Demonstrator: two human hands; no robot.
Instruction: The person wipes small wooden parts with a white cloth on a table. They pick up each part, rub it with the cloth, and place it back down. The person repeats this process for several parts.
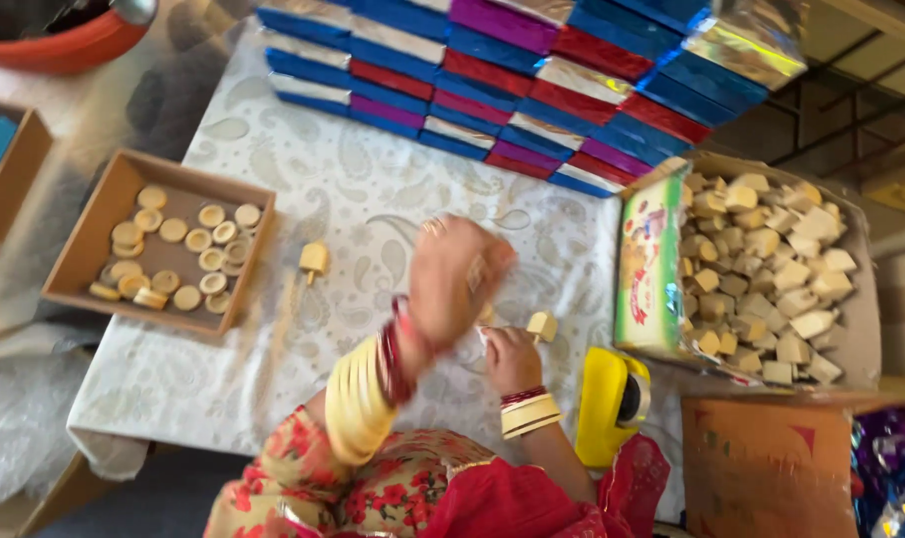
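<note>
Cream-coloured and blocky, a small cube (542, 325) sits pinched in my right hand (512, 359), low and just right of centre on the patterned tablecloth (363, 199). My left hand (452, 279) hangs above it at about eleven o'clock, blurred, so I cannot tell how its fingers are set. A second cube (314, 258) lies alone toward nine o'clock. Beyond that is a cardboard tray (84, 249) of round discs (173, 231). At three o'clock stands a carton (861, 319) heaped with more cubes (771, 269); at five, a yellow tape dispenser (612, 403). Foil-wrapped boxes (532, 80) are stacked at twelve.
</note>
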